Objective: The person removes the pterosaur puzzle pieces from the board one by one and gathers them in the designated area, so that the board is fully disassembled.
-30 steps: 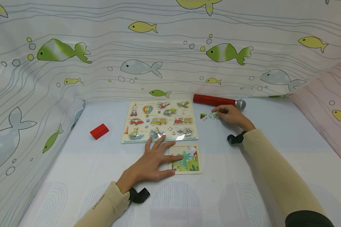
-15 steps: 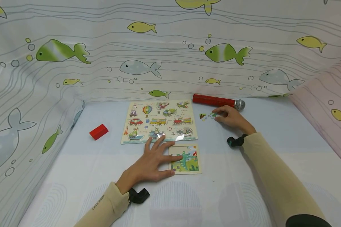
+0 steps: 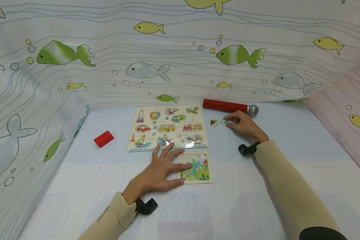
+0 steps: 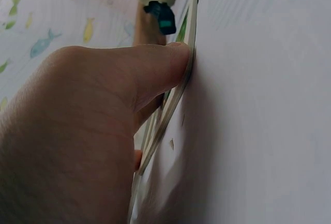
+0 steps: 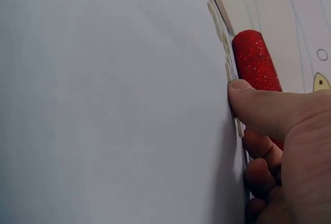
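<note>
Right hand (image 3: 243,125): thumb and forefinger pinch a small, flat puzzle piece with green and white printing (image 3: 224,122); the remaining fingers are curled beneath the palm. Piece lies at or very near the tabletop, right of the picture board; whether it is lifted cannot be told. Handling: probably best gripped by opposite edges, printed side up, and raised straight, so the knobs do not snag.

Second piece, small, flat, brown, yellow and green (image 3: 213,123): just left of the pinched one. Care is advisable here, as a low drag could knock it.

Red glittery rod with silver mesh head, apparently a toy microphone (image 3: 225,105): lies behind the fingers; knuckles should stay clear of it.

Left hand (image 3: 160,171): palm down, fingers spread. Thumb and forefinger rest on the square, pale wooden puzzle tray with a green crocodile-like picture (image 3: 186,158); a light press there should steady it. Upper-left area looks unfilled; the forefinger lies just below, so keeping that area uncovered seems wise.

Rectangular, glossy cream board of printed vehicles (image 3: 178,130): beyond the tray, outer left fingertips at its near edge.

Red block (image 3: 104,139): far left, well apart.
</note>
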Tool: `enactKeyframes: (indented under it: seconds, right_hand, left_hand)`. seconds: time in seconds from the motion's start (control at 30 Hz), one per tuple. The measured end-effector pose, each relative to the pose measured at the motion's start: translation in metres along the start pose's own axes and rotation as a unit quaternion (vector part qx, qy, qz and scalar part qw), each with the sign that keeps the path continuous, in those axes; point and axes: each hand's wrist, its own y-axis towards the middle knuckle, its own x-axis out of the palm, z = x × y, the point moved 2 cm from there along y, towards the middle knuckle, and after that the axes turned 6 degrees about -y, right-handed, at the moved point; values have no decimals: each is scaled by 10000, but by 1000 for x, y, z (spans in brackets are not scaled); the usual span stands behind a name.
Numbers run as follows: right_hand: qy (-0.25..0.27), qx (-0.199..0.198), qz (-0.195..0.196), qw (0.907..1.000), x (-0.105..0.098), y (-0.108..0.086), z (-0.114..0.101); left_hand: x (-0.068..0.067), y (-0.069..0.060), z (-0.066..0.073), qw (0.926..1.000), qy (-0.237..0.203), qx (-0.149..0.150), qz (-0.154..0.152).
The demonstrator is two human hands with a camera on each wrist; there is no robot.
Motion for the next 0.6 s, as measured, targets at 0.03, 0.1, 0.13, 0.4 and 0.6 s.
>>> enactKeyframes:
  seconds: [0.03, 0.1, 0.13, 0.4, 0.6]
  right_hand:
    - [7, 17, 31, 10000, 0, 0, 0]
    - [18, 58, 85, 9999, 1, -1, 0]
    - [32, 91, 113, 9999, 2, -1, -1]
    - [-26, 49, 121, 9999, 3, 1, 2]
    - [-17, 49, 84, 10000, 2, 2, 4]
  left_hand:
    - [0, 0, 0, 10000, -6, 0, -1]
    - [0, 0, 0, 10000, -15, -4, -12]
    - [0, 0, 0, 10000, -28, -6, -18]
    - [0, 0, 0, 10000, -70, 5, -31]
    - [1, 0, -1, 10000, -23, -21, -39]
